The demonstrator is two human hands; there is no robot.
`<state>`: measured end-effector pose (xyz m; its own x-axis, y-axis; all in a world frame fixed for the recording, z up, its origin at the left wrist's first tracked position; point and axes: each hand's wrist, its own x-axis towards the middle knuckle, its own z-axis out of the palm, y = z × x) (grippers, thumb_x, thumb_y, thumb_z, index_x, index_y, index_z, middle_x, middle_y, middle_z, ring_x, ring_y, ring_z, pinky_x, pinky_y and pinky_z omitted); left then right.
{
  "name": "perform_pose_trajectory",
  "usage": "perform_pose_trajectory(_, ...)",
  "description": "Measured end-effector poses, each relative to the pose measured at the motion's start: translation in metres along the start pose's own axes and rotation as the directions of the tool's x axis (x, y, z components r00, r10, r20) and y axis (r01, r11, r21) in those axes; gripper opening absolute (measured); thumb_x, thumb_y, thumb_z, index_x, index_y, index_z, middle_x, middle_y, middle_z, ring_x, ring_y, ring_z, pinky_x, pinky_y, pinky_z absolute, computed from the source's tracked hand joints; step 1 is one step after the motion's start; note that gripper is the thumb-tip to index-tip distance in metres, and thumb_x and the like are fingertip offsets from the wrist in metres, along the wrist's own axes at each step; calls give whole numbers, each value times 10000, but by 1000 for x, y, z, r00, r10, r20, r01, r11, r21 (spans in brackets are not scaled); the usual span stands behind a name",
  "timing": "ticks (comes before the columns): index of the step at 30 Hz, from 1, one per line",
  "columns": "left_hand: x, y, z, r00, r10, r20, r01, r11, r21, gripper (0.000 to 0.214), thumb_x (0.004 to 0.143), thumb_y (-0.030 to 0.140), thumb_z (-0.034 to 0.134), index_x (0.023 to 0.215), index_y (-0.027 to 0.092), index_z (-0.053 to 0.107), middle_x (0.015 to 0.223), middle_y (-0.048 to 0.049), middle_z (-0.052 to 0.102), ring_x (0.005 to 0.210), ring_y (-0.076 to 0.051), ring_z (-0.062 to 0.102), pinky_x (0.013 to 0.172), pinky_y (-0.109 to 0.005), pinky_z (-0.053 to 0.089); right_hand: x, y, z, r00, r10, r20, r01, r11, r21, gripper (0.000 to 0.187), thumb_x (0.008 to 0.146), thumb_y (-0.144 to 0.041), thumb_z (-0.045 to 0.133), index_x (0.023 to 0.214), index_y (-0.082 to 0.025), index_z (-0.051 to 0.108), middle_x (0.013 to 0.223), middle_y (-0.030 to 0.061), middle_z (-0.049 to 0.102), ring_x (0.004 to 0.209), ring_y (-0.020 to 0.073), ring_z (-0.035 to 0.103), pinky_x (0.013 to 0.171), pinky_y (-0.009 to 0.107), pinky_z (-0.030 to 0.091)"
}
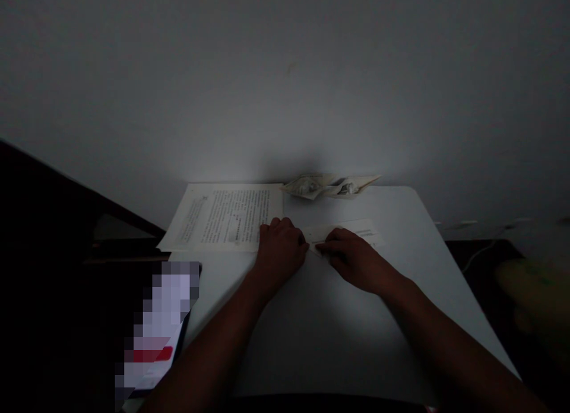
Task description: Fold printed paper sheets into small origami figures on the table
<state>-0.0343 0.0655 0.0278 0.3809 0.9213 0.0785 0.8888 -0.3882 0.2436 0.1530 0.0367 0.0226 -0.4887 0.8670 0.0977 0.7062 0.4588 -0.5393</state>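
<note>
Both my hands rest on a white table [338, 330] in dim light. My left hand [281, 245] is curled with its fingers closed, pressing down on the left end of a small printed sheet of paper [356, 230]. My right hand [351, 257] lies close beside it, fingertips pinched together on the same paper's near edge. The paper lies flat and sticks out to the right past my right hand.
A stack of printed pages [225, 217] lies at the table's far left. Two folded paper boats [329, 186] sit at the far edge against the pale wall. A dark object with a blurred patch [160, 324] lies at the near left. A cable [481, 249] runs off to the right.
</note>
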Motion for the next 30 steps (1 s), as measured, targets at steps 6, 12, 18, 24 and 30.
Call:
perform_pose_trajectory(6, -2, 0, 2, 1000, 11, 12, -11, 1000, -20, 154, 793, 338, 615, 786, 207, 697, 908, -73, 605, 940, -273, 509, 807, -431, 362, 0, 3, 2, 1000, 17, 9, -18, 1000, 18, 426, 749, -42, 516, 1113, -204, 668, 920, 78, 590, 913, 216, 529, 847, 378, 439)
perform_pose_trajectory(12, -4, 11, 3, 998, 45, 52, -43, 998, -37, 178, 816, 326, 575, 803, 208, 708, 901, -75, 607, 929, -268, 515, 786, -423, 366, 1, 1, 0, 1000, 11, 19, -11, 1000, 22, 392, 763, -56, 509, 1089, -197, 677, 885, 74, 572, 876, 210, 522, 819, 367, 439)
perform_pose_trajectory(18, -3, 14, 3, 997, 34, 70, -32, 999, -29, 228, 837, 341, 536, 788, 208, 715, 880, -80, 608, 919, -260, 517, 787, -416, 360, 1, 1, -1, 1000, 13, 27, -14, 999, 39, 402, 755, -45, 505, 1086, -193, 678, 884, 72, 563, 871, 205, 519, 813, 357, 436)
perform_pose_trajectory(24, -6, 12, 8, 999, 25, 20, -23, 995, -97, 177, 820, 333, 575, 791, 222, 710, 890, -56, 610, 926, -248, 519, 796, -411, 353, 1, 1, -1, 1000, 20, 16, -21, 998, 67, 453, 711, -7, 495, 1077, -196, 684, 874, 68, 566, 861, 201, 520, 808, 355, 437)
perform_pose_trajectory(30, -3, 7, 9, 999, 36, -2, -36, 991, -131, 262, 783, 460, 620, 807, 211, 698, 909, -58, 619, 949, -253, 517, 824, -415, 351, 0, 3, 0, 1000, 5, -1, -5, 997, 78, 455, 705, -10, 497, 1075, -197, 683, 891, 72, 578, 880, 209, 523, 817, 369, 437)
